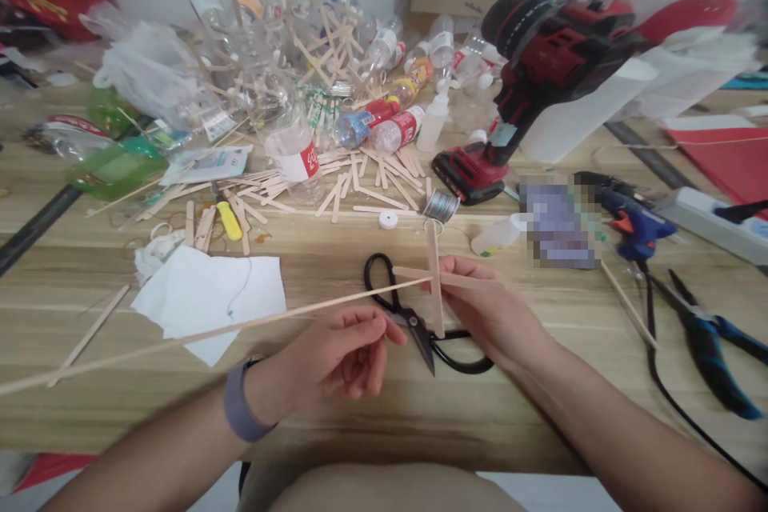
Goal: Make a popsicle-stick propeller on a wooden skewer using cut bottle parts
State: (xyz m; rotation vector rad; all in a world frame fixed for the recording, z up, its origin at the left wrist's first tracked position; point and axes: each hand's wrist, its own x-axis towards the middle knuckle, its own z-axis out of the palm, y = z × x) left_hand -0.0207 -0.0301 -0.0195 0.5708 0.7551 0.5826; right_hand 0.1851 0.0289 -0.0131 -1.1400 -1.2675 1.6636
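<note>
My right hand point(489, 316) grips a cross of two flat wooden craft sticks point(434, 248), fingers partly hidden behind it. A long thin wooden rod point(324, 306) reaches from the middle of the cross toward the far left, above the table. Just below the rod, my left hand point(345, 348) hovers with loosely curled fingers and holds nothing. Black-handled scissors point(414, 322) lie partly spread on the table beneath both hands. White paper sheets point(210, 296) lie left of my left hand, with a thin thread on them.
Loose craft sticks point(384, 176) and plastic bottles point(294, 164) crowd the back. A red cordless drill point(516, 88) stands upright behind my right hand. Rightward lie a blue glue gun point(636, 228), pliers point(708, 344), a cable and a white power strip point(714, 224).
</note>
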